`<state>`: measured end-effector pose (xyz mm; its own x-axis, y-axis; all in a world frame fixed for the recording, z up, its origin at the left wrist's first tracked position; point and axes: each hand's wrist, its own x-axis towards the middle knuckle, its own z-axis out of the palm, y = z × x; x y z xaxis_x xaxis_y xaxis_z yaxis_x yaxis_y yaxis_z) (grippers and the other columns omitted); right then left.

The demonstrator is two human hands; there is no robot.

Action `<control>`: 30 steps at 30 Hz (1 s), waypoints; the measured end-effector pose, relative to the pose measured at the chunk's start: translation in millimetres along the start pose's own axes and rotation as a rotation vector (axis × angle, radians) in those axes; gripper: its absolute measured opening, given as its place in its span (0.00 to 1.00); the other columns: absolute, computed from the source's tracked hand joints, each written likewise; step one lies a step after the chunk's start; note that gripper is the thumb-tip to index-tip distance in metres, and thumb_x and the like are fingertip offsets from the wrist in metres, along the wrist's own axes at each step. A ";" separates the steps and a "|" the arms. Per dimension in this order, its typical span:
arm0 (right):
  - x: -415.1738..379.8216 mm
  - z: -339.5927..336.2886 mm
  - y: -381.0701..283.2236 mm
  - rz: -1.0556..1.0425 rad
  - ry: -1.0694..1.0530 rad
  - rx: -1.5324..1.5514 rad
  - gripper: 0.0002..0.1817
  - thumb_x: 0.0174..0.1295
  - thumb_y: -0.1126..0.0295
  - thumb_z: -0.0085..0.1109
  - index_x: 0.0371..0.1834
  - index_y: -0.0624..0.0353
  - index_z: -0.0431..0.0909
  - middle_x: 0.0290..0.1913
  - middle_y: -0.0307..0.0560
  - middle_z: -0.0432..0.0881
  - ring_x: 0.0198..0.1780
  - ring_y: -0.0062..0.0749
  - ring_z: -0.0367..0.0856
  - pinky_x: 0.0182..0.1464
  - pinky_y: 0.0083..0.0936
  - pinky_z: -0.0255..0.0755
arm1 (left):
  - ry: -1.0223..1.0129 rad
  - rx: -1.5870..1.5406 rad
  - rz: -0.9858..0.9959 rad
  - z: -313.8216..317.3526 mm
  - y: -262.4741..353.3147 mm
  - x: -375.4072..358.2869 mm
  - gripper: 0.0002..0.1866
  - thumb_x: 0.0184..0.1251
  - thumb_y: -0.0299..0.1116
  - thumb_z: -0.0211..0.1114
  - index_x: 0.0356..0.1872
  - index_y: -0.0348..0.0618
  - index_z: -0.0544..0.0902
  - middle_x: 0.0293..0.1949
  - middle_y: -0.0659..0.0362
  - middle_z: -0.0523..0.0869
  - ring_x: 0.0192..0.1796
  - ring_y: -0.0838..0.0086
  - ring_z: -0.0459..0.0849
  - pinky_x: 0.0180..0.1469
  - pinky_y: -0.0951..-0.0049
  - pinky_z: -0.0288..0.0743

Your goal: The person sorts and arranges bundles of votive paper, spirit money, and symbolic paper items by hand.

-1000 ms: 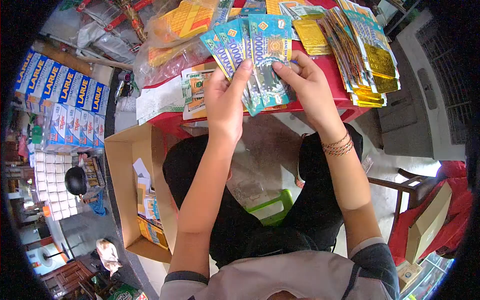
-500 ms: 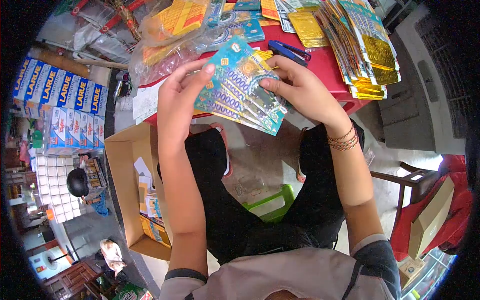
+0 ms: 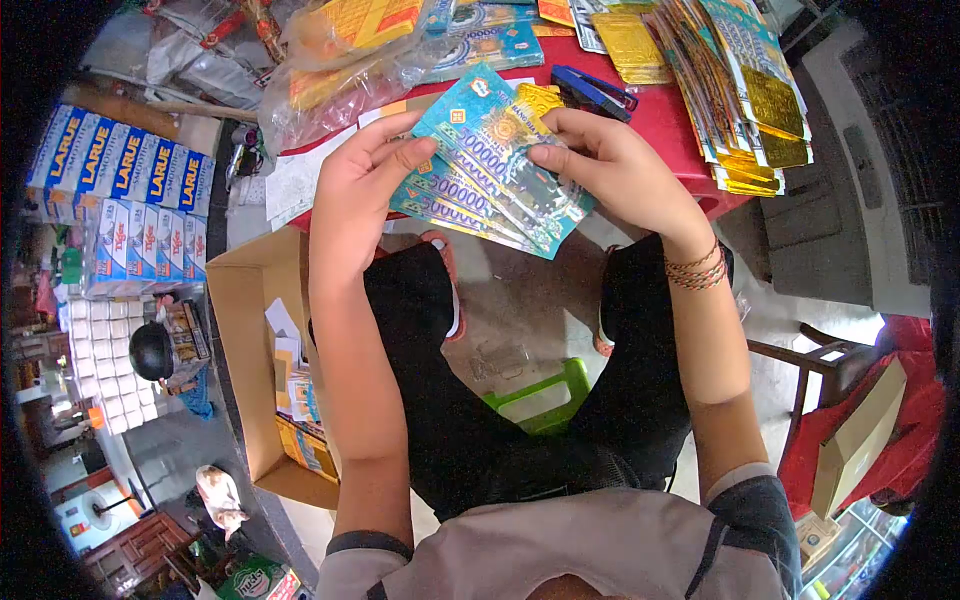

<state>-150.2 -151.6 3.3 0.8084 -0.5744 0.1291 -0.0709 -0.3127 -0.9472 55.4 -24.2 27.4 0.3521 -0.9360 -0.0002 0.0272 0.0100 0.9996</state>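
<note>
A fanned set of blue-green printed notes (image 3: 478,170) hangs between my two hands in front of the red table's edge. My left hand (image 3: 368,178) pinches the notes at their left side, thumb on top. Across from it, my right hand (image 3: 625,172) grips their right side with thumb and fingers. Just beyond the notes lie a yellow-gold sheet (image 3: 538,98) and a dark blue stapler (image 3: 594,92).
The red table (image 3: 672,118) also bears plastic-wrapped yellow packs (image 3: 355,40), blue note bundles (image 3: 485,48) and a tall stack of gold and printed papers (image 3: 735,95). An open cardboard box (image 3: 245,370) stands at left; a green stool (image 3: 540,400) is between the legs.
Both hands still hold the fanned notes. My right hand has shifted slightly right, and the fan looks a little wider. The view has moved slightly.
</note>
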 end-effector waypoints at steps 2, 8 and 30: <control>1.1 -2.5 3.9 -0.016 -0.017 -0.056 0.13 0.63 0.65 0.57 0.33 0.66 0.71 0.21 0.40 0.65 0.27 0.18 0.62 0.30 0.23 0.62 | 0.003 0.000 -0.001 -2.2 -2.7 1.4 0.19 0.64 0.28 0.64 0.54 0.31 0.76 0.41 0.55 0.86 0.40 0.81 0.82 0.43 0.81 0.75; -1.0 -3.6 -4.1 -0.016 -0.020 -0.109 0.12 0.63 0.66 0.58 0.37 0.66 0.74 0.23 0.43 0.71 0.28 0.20 0.66 0.31 0.24 0.64 | -0.035 -0.027 -0.018 -1.2 0.1 -0.7 0.20 0.64 0.28 0.64 0.56 0.31 0.75 0.42 0.54 0.85 0.40 0.80 0.82 0.43 0.80 0.76; -2.6 -5.1 -1.9 -0.031 -0.001 -0.073 0.13 0.63 0.66 0.59 0.41 0.66 0.72 0.27 0.40 0.73 0.31 0.17 0.67 0.35 0.22 0.67 | -0.068 -0.013 -0.021 2.0 1.0 -1.3 0.20 0.65 0.26 0.63 0.57 0.33 0.74 0.42 0.51 0.85 0.42 0.79 0.83 0.44 0.79 0.77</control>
<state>-155.2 -153.3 6.3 0.8114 -0.5627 0.1581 -0.0879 -0.3849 -0.9188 53.1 -23.7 28.5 0.2865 -0.9579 -0.0188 0.0466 -0.0056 0.9989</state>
